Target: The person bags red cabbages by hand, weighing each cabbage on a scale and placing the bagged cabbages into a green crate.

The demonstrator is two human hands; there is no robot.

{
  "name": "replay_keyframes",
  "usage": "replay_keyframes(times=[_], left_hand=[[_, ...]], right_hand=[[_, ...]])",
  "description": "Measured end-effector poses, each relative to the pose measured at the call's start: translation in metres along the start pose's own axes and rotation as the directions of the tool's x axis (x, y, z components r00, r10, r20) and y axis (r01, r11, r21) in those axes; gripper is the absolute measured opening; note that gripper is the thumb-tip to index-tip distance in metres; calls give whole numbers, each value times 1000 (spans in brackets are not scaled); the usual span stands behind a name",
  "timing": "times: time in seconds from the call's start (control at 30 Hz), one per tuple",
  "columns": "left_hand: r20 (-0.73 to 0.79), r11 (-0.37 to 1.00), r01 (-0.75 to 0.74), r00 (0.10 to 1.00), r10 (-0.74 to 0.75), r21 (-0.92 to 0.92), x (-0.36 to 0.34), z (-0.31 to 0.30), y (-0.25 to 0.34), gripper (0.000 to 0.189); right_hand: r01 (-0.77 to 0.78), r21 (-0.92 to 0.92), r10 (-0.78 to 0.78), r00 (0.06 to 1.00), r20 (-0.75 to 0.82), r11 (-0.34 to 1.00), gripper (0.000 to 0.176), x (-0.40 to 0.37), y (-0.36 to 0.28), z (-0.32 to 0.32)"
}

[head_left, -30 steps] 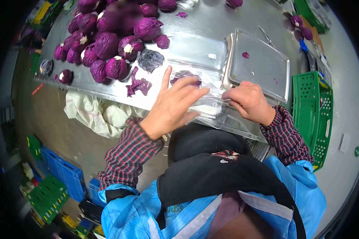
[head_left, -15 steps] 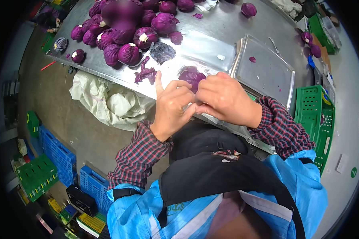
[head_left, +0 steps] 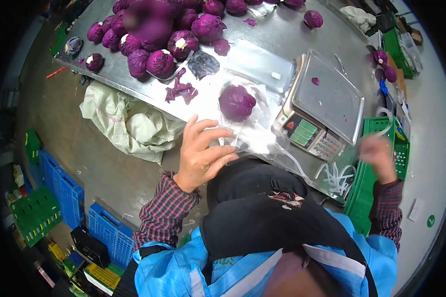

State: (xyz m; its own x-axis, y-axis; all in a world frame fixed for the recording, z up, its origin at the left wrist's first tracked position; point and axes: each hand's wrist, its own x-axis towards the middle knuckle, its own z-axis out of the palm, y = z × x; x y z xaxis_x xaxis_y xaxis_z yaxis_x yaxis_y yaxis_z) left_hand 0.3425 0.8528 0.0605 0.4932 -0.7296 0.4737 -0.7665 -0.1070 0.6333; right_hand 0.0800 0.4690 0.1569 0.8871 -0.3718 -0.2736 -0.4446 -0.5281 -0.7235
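A purple cabbage (head_left: 237, 103) lies in a clear plastic bag (head_left: 259, 96) on the metal table in front of me. My left hand (head_left: 202, 156) is at the bag's near edge, thumb and lower fingers closed on the plastic while the index finger points up. Out to the right, my right hand (head_left: 379, 153) is smeared by motion above a green crate. A white strip (head_left: 385, 126) curves up from its fingers. Similar white strips (head_left: 338, 178) lie in a loose pile at the table's near right edge.
Many purple cabbages (head_left: 161, 64) are heaped at the table's far left. A weighing scale (head_left: 327, 99) stands right of the bag. Torn leaves (head_left: 182, 92) lie left of it. A green crate (head_left: 359, 203) flanks the table; a white sack (head_left: 129, 121) sits below its edge.
My right hand has left the bag and swung out to the right, where a white strip now shows at its fingers. My left hand has stayed by the bag. The cabbage is more exposed to view.
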Motion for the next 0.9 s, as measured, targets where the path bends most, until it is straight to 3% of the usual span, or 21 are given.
replay_keyframes(times=[0.03, 0.07, 0.1, 0.17, 0.2, 0.23, 0.27, 0.3, 0.43, 0.47, 0.5, 0.57, 0.6, 0.63, 0.7, 0.73, 0.77, 0.8, 0.83, 0.87, 0.9], left_hand=[[-37, 999, 38, 999, -38, -13, -5, 0, 2, 15], [-25, 999, -16, 1000, 18, 47, -10, -2, 1, 41], [-29, 999, -13, 999, 15, 46, -17, 8, 2, 41], [-562, 939, 68, 786, -258, -336, -45, 46, -5, 71], [-526, 941, 231, 783, -332, -248, -66, 58, -17, 85], [-523, 942, 230, 787, -327, -244, -76, 72, -25, 85], [-445, 866, 374, 747, -494, -333, -83, 86, -29, 82], [-348, 757, 513, 679, -646, -405, -84, 95, -27, 79], [-379, 902, 343, 823, -423, -263, -47, 106, -31, 34], [-411, 901, 332, 806, -425, -280, -38, 108, -39, 12], [-418, 898, 339, 798, -433, -282, -36, 109, -44, 12], [-282, 569, 479, 546, -789, -668, -34, 109, -53, 7], [-194, 455, 419, 531, -825, -786, -35, 100, -66, 11], [-110, 298, 361, 458, -882, -884, -32, 89, -77, 13], [380, -185, 438, 414, -827, -880, -38, 67, -107, 22], [382, -187, 440, 411, -828, -878, -41, 71, -112, 22], [119, 191, 705, 365, -923, -683, -45, 77, -119, 35], [-155, 450, 851, 422, -893, -270, -44, 79, -126, 48], [-143, 452, 853, 429, -892, -260, -24, 69, -116, 48], [-230, 784, 610, 752, -618, -115, -2, 61, -104, 65], [-251, 970, 238, 943, -220, 43, 23, 56, -93, 81]], right_hand=[[-121, -268, 239, 851, 468, 956, 17, 0, 4, 32], [346, -728, 392, 666, 635, 592, 19, -29, 69, 54], [482, -758, 561, 512, 651, 439, 24, -19, 60, 77], [247, -560, 115, 839, 532, 791, 33, 45, 28, 99], [186, -309, -110, 963, 247, 933, 39, 74, 28, 111], [135, 25, -136, 989, 51, 990, 48, 108, 0, 124], [322, -103, -319, 946, 51, 941, 57, 141, -31, 130], [393, 42, -395, 915, 83, 919, 62, 170, -41, 144], [543, 225, -581, 796, 167, 809, 48, 239, -58, 193], [581, 240, -627, 742, 236, 778, 40, 246, -56, 200], [582, 242, -629, 737, 248, 777, 40, 248, -52, 202], [65, 592, -208, 962, 177, 803, 24, 250, -46, 202], [28, 694, -29, 1000, -10, 719, 17, 247, -52, 204], [24, 693, -28, 1000, -5, 720, 17, 243, -47, 206], [-200, 787, 299, 954, 21, 583, 16, 235, -28, 207], [-204, 787, 302, 953, 24, 582, 16, 228, -23, 209], [-241, 763, 341, 940, 29, 599, 16, 221, -19, 212], [-274, 743, 382, 924, 27, 610, 15, 218, -17, 213], [-277, 750, 394, 919, 24, 600, 15, 215, -16, 214], [-293, 747, 417, 908, 23, 597, 15, 210, -15, 213], [-302, 745, 439, 898, 13, 595, 15, 207, -15, 212]])
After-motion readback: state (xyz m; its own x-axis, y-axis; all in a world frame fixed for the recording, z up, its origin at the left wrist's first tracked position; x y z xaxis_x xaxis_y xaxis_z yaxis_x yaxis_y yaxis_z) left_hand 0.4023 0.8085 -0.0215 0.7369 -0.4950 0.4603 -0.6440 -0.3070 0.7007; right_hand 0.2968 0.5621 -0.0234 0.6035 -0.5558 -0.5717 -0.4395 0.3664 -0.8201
